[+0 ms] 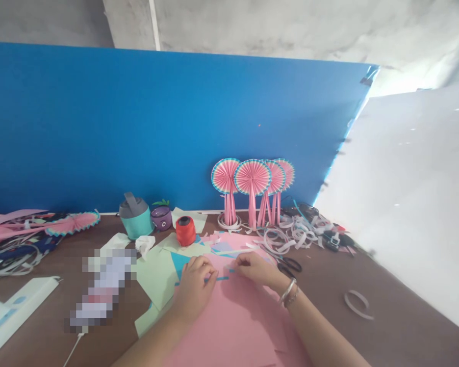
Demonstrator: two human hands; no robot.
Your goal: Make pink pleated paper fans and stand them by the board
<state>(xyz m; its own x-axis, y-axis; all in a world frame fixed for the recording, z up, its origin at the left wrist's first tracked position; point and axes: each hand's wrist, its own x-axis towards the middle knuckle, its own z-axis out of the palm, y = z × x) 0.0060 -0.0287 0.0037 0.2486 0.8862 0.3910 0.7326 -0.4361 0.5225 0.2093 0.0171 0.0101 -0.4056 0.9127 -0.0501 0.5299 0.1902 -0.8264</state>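
A large pink paper sheet (233, 321) covers the table in front of me, with a narrow blue strip (222, 279) across its upper part. My left hand (196, 280) rests over the strip's left portion, its fingers curled with thumb and fingertips close together. Opposite it, my right hand (258, 270) wears bracelets and is closed in a pinch just beyond the strip's right end. Whatever lies between the fingertips of either hand is too small to make out. Blue paper (179, 262) and pale green sheets (155, 280) lie left of my left hand.
Several pink pleated paper fans (252, 177) stand against the blue partition (137, 117). A red spool-like object (185, 231), a purple cup (161, 218) and a teal container (135, 219) stand left. Scissors (290, 264) and curled white strips (279, 239) lie right; a power strip (19, 318) lies far left.
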